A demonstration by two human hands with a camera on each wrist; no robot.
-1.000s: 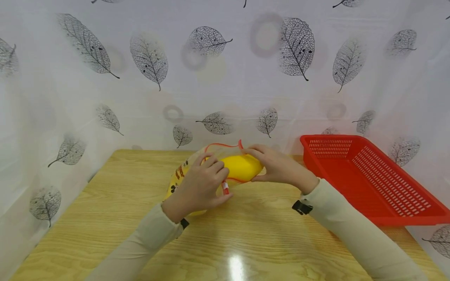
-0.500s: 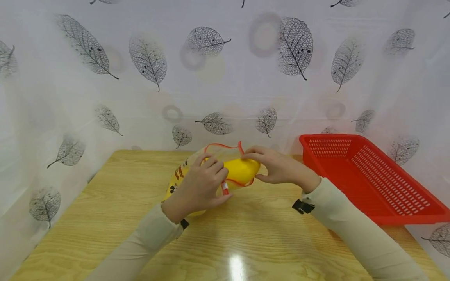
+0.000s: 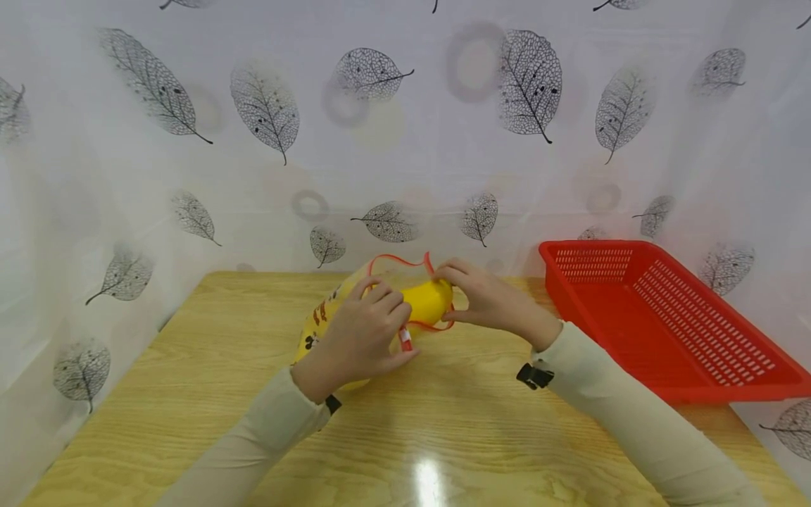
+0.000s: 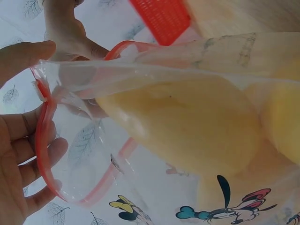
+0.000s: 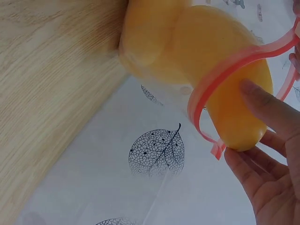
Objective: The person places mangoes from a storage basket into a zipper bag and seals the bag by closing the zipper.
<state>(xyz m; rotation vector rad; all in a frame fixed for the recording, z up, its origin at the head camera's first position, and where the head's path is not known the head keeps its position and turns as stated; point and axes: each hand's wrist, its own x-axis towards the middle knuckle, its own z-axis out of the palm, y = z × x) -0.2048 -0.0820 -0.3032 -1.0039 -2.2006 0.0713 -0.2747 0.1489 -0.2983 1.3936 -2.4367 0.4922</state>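
A clear zip bag (image 3: 317,329) with cartoon prints and a red-edged mouth lies on its side at the table's middle. My left hand (image 3: 360,329) holds its mouth apart, thumb near the white slider (image 4: 39,91) and fingers along the red strip (image 4: 43,157). My right hand (image 3: 491,299) pinches the outer end of a smooth yellow, mango-shaped thing (image 5: 241,110), thumb on one side and fingers on the other. Most of that thing is inside the bag; its end sticks out through the mouth. Deeper in the bag sits more yellow, rounded content (image 4: 283,119).
A red plastic basket (image 3: 640,331) with perforated sides stands at the table's right. The wooden table (image 3: 209,394) runs back to a white leaf-printed curtain (image 3: 418,127) behind and at both sides.
My right hand has moved left, and the yellow mango-shaped thing has gone further into the bag with it. The left hand has stayed in place on the bag's mouth.
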